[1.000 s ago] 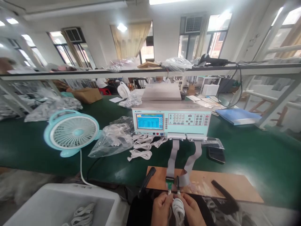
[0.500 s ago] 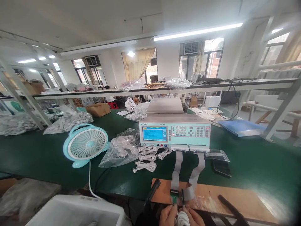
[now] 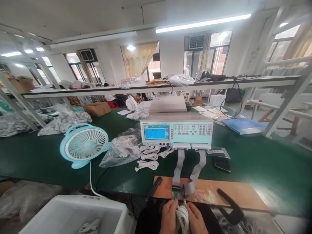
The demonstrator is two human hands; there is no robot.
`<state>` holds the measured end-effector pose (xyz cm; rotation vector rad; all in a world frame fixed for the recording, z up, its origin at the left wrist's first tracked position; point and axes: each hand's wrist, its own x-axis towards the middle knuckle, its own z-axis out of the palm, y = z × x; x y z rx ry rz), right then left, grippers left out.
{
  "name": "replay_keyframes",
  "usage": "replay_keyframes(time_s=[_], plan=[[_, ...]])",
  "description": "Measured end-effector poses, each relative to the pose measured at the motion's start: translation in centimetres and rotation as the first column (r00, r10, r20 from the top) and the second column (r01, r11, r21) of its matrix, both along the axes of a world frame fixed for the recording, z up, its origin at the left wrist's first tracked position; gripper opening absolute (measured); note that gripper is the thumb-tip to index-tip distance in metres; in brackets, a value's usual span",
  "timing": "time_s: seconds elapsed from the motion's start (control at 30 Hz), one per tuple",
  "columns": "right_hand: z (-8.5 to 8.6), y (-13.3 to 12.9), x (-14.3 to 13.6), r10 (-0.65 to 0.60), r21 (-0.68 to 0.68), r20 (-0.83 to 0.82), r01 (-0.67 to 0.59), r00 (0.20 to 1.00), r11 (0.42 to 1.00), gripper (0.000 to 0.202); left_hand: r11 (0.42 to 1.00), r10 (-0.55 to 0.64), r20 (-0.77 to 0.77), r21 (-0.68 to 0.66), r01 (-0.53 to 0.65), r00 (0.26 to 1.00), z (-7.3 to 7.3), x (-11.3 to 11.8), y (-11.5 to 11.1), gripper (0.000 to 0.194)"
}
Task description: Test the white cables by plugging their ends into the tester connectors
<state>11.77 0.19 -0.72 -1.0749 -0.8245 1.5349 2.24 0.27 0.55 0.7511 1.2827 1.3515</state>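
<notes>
A bundled white cable (image 3: 182,217) is between my two hands at the bottom of the view. My left hand (image 3: 169,213) is closed on the cable's left end, at a small green circuit board (image 3: 175,194). My right hand (image 3: 195,216) pinches the other end at a dark connector (image 3: 184,191). My fingers hide the plug tips, so how far they sit in is unclear. Grey ribbon cables (image 3: 178,167) run from both connectors up to a tester (image 3: 176,132) with a lit blue screen. Under the connectors lies a brown board (image 3: 229,191).
Several coiled white cables (image 3: 147,164) lie before the tester, beside a clear plastic bag (image 3: 122,151). A turquoise fan (image 3: 85,144) stands left. A white bin (image 3: 114,208) with a cable bundle is lower left. Black clamps (image 3: 230,204) flank the board; a phone (image 3: 221,164) lies right.
The view has tilted down and shifted, bringing more of my hands and the bin into sight. My hands stay at the connectors with the cable. The tester's screen text and small indicator light look different.
</notes>
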Motion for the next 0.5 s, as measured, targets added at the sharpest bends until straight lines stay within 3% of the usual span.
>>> replay_keyframes(time_s=[0.13,0.23,0.3,0.4,0.43,0.5], plan=[[0.9,-1.6,1.8,0.052,-0.006,0.047,-0.052,0.998,0.999,0.042,0.993,-0.092,0.115,-0.064,0.1,0.989,0.3,0.8,-1.9,0.036],[1.2,-2.5,7.1,0.14,-0.036,0.256,-0.135,0.957,0.99,0.038,0.946,-0.163,0.232,-0.24,0.219,0.959,-0.2,1.1,-3.4,0.044],[1.2,-3.1,11.5,0.133,-0.005,0.539,-0.155,0.832,0.988,0.033,0.909,-0.152,0.361,-0.315,0.273,0.92,-0.4,1.2,-4.1,0.049],[1.1,-4.3,15.2,-0.086,0.18,0.85,-0.132,0.519,0.975,0.016,0.897,-0.1,0.498,-0.329,0.294,0.862,-0.5,1.5,-4.3,0.044],[1.1,-4.8,15.1,-0.127,0.23,0.876,-0.171,0.466,0.958,0.011,0.906,-0.081,0.506,-0.321,0.275,0.859,-0.5,1.8,-4.3,0.039],[1.2,-5.7,13.1,-0.091,0.269,0.872,-0.315,0.481,0.91,0.009,0.93,-0.048,0.493,-0.296,0.219,0.869,-0.4,2.5,-4.3,0.03]])
